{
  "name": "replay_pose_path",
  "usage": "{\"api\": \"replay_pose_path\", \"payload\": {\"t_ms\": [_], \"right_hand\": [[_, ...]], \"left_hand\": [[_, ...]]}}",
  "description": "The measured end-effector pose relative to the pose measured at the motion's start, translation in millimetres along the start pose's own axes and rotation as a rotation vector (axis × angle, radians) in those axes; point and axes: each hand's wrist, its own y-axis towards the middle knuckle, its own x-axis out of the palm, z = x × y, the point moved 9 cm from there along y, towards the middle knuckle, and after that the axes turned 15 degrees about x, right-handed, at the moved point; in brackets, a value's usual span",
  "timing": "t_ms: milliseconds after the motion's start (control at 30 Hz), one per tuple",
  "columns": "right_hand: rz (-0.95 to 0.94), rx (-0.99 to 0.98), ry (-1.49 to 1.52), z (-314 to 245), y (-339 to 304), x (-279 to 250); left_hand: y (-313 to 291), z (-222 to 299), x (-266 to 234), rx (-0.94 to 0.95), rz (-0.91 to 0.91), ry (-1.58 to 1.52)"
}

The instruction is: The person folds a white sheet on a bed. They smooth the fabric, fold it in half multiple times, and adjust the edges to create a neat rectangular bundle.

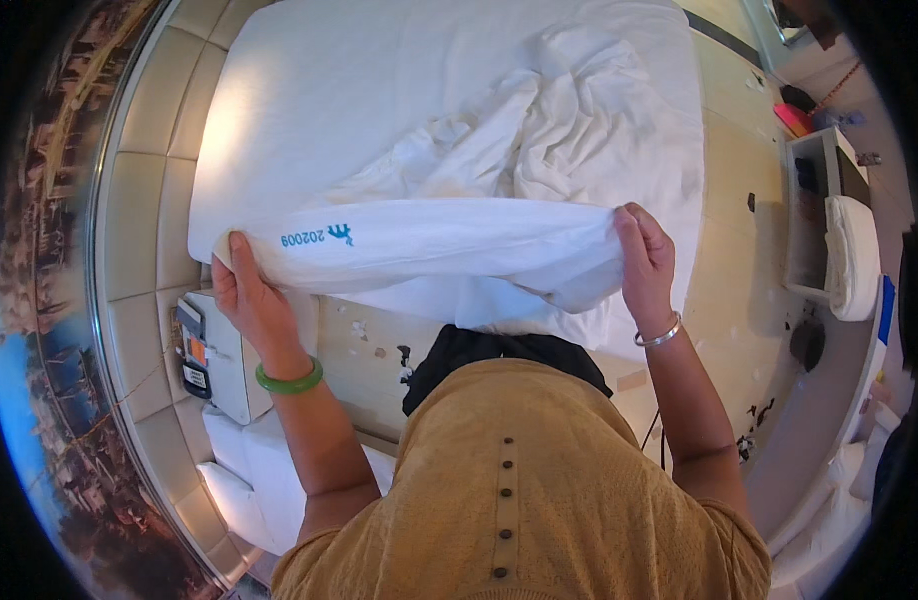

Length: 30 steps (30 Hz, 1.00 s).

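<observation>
Between my two hands a folded length of white bed linen (pixel 459 238) is stretched out, with a small blue printed mark near its left end. My left hand (pixel 244 290) grips the left end, thumb on top. At the other end, my right hand (pixel 647 255) pinches the corner between thumb and fingers. Below the taut edge the cloth sags in soft folds. Whether it is a sheet or a pillowcase, I cannot tell. Just beyond it lies a bed (pixel 349 90) covered in white, with a crumpled white sheet (pixel 569 120) heaped toward its right side.
A padded headboard wall (pixel 144 230) runs along the left. Close to my left forearm stands a white bedside cabinet (pixel 229 365). On the right, a folded white towel or blanket (pixel 851 258) hangs over a shelf unit (pixel 809 200). Scraps litter the pale floor (pixel 734 300).
</observation>
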Motion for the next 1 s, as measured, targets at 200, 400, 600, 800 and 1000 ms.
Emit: {"api": "replay_pose_path", "payload": {"t_ms": [200,400,600,800,1000], "right_hand": [[0.051,-0.011,-0.093,9.1,13.4,-11.4],[0.026,0.08,-0.129,40.9,19.9,-9.7],[-0.047,-0.093,-0.261,30.1,15.5,8.2],[-0.008,0.036,-0.52,46.3,27.8,-10.8],[-0.052,-0.337,-1.016,40.5,14.8,19.3]], "left_hand": [[-5.8,-5.7,12.2,0.079,-0.15,0.141],[-19.1,-22.8,23.4,-0.047,-0.144,-0.012],[-39.1,-29.4,44.2,-0.073,-0.154,0.017],[-34.4,-20.0,47.1,0.014,-0.288,0.137],[-79.7,-5.7,95.5,-0.051,-0.726,0.225]]}}
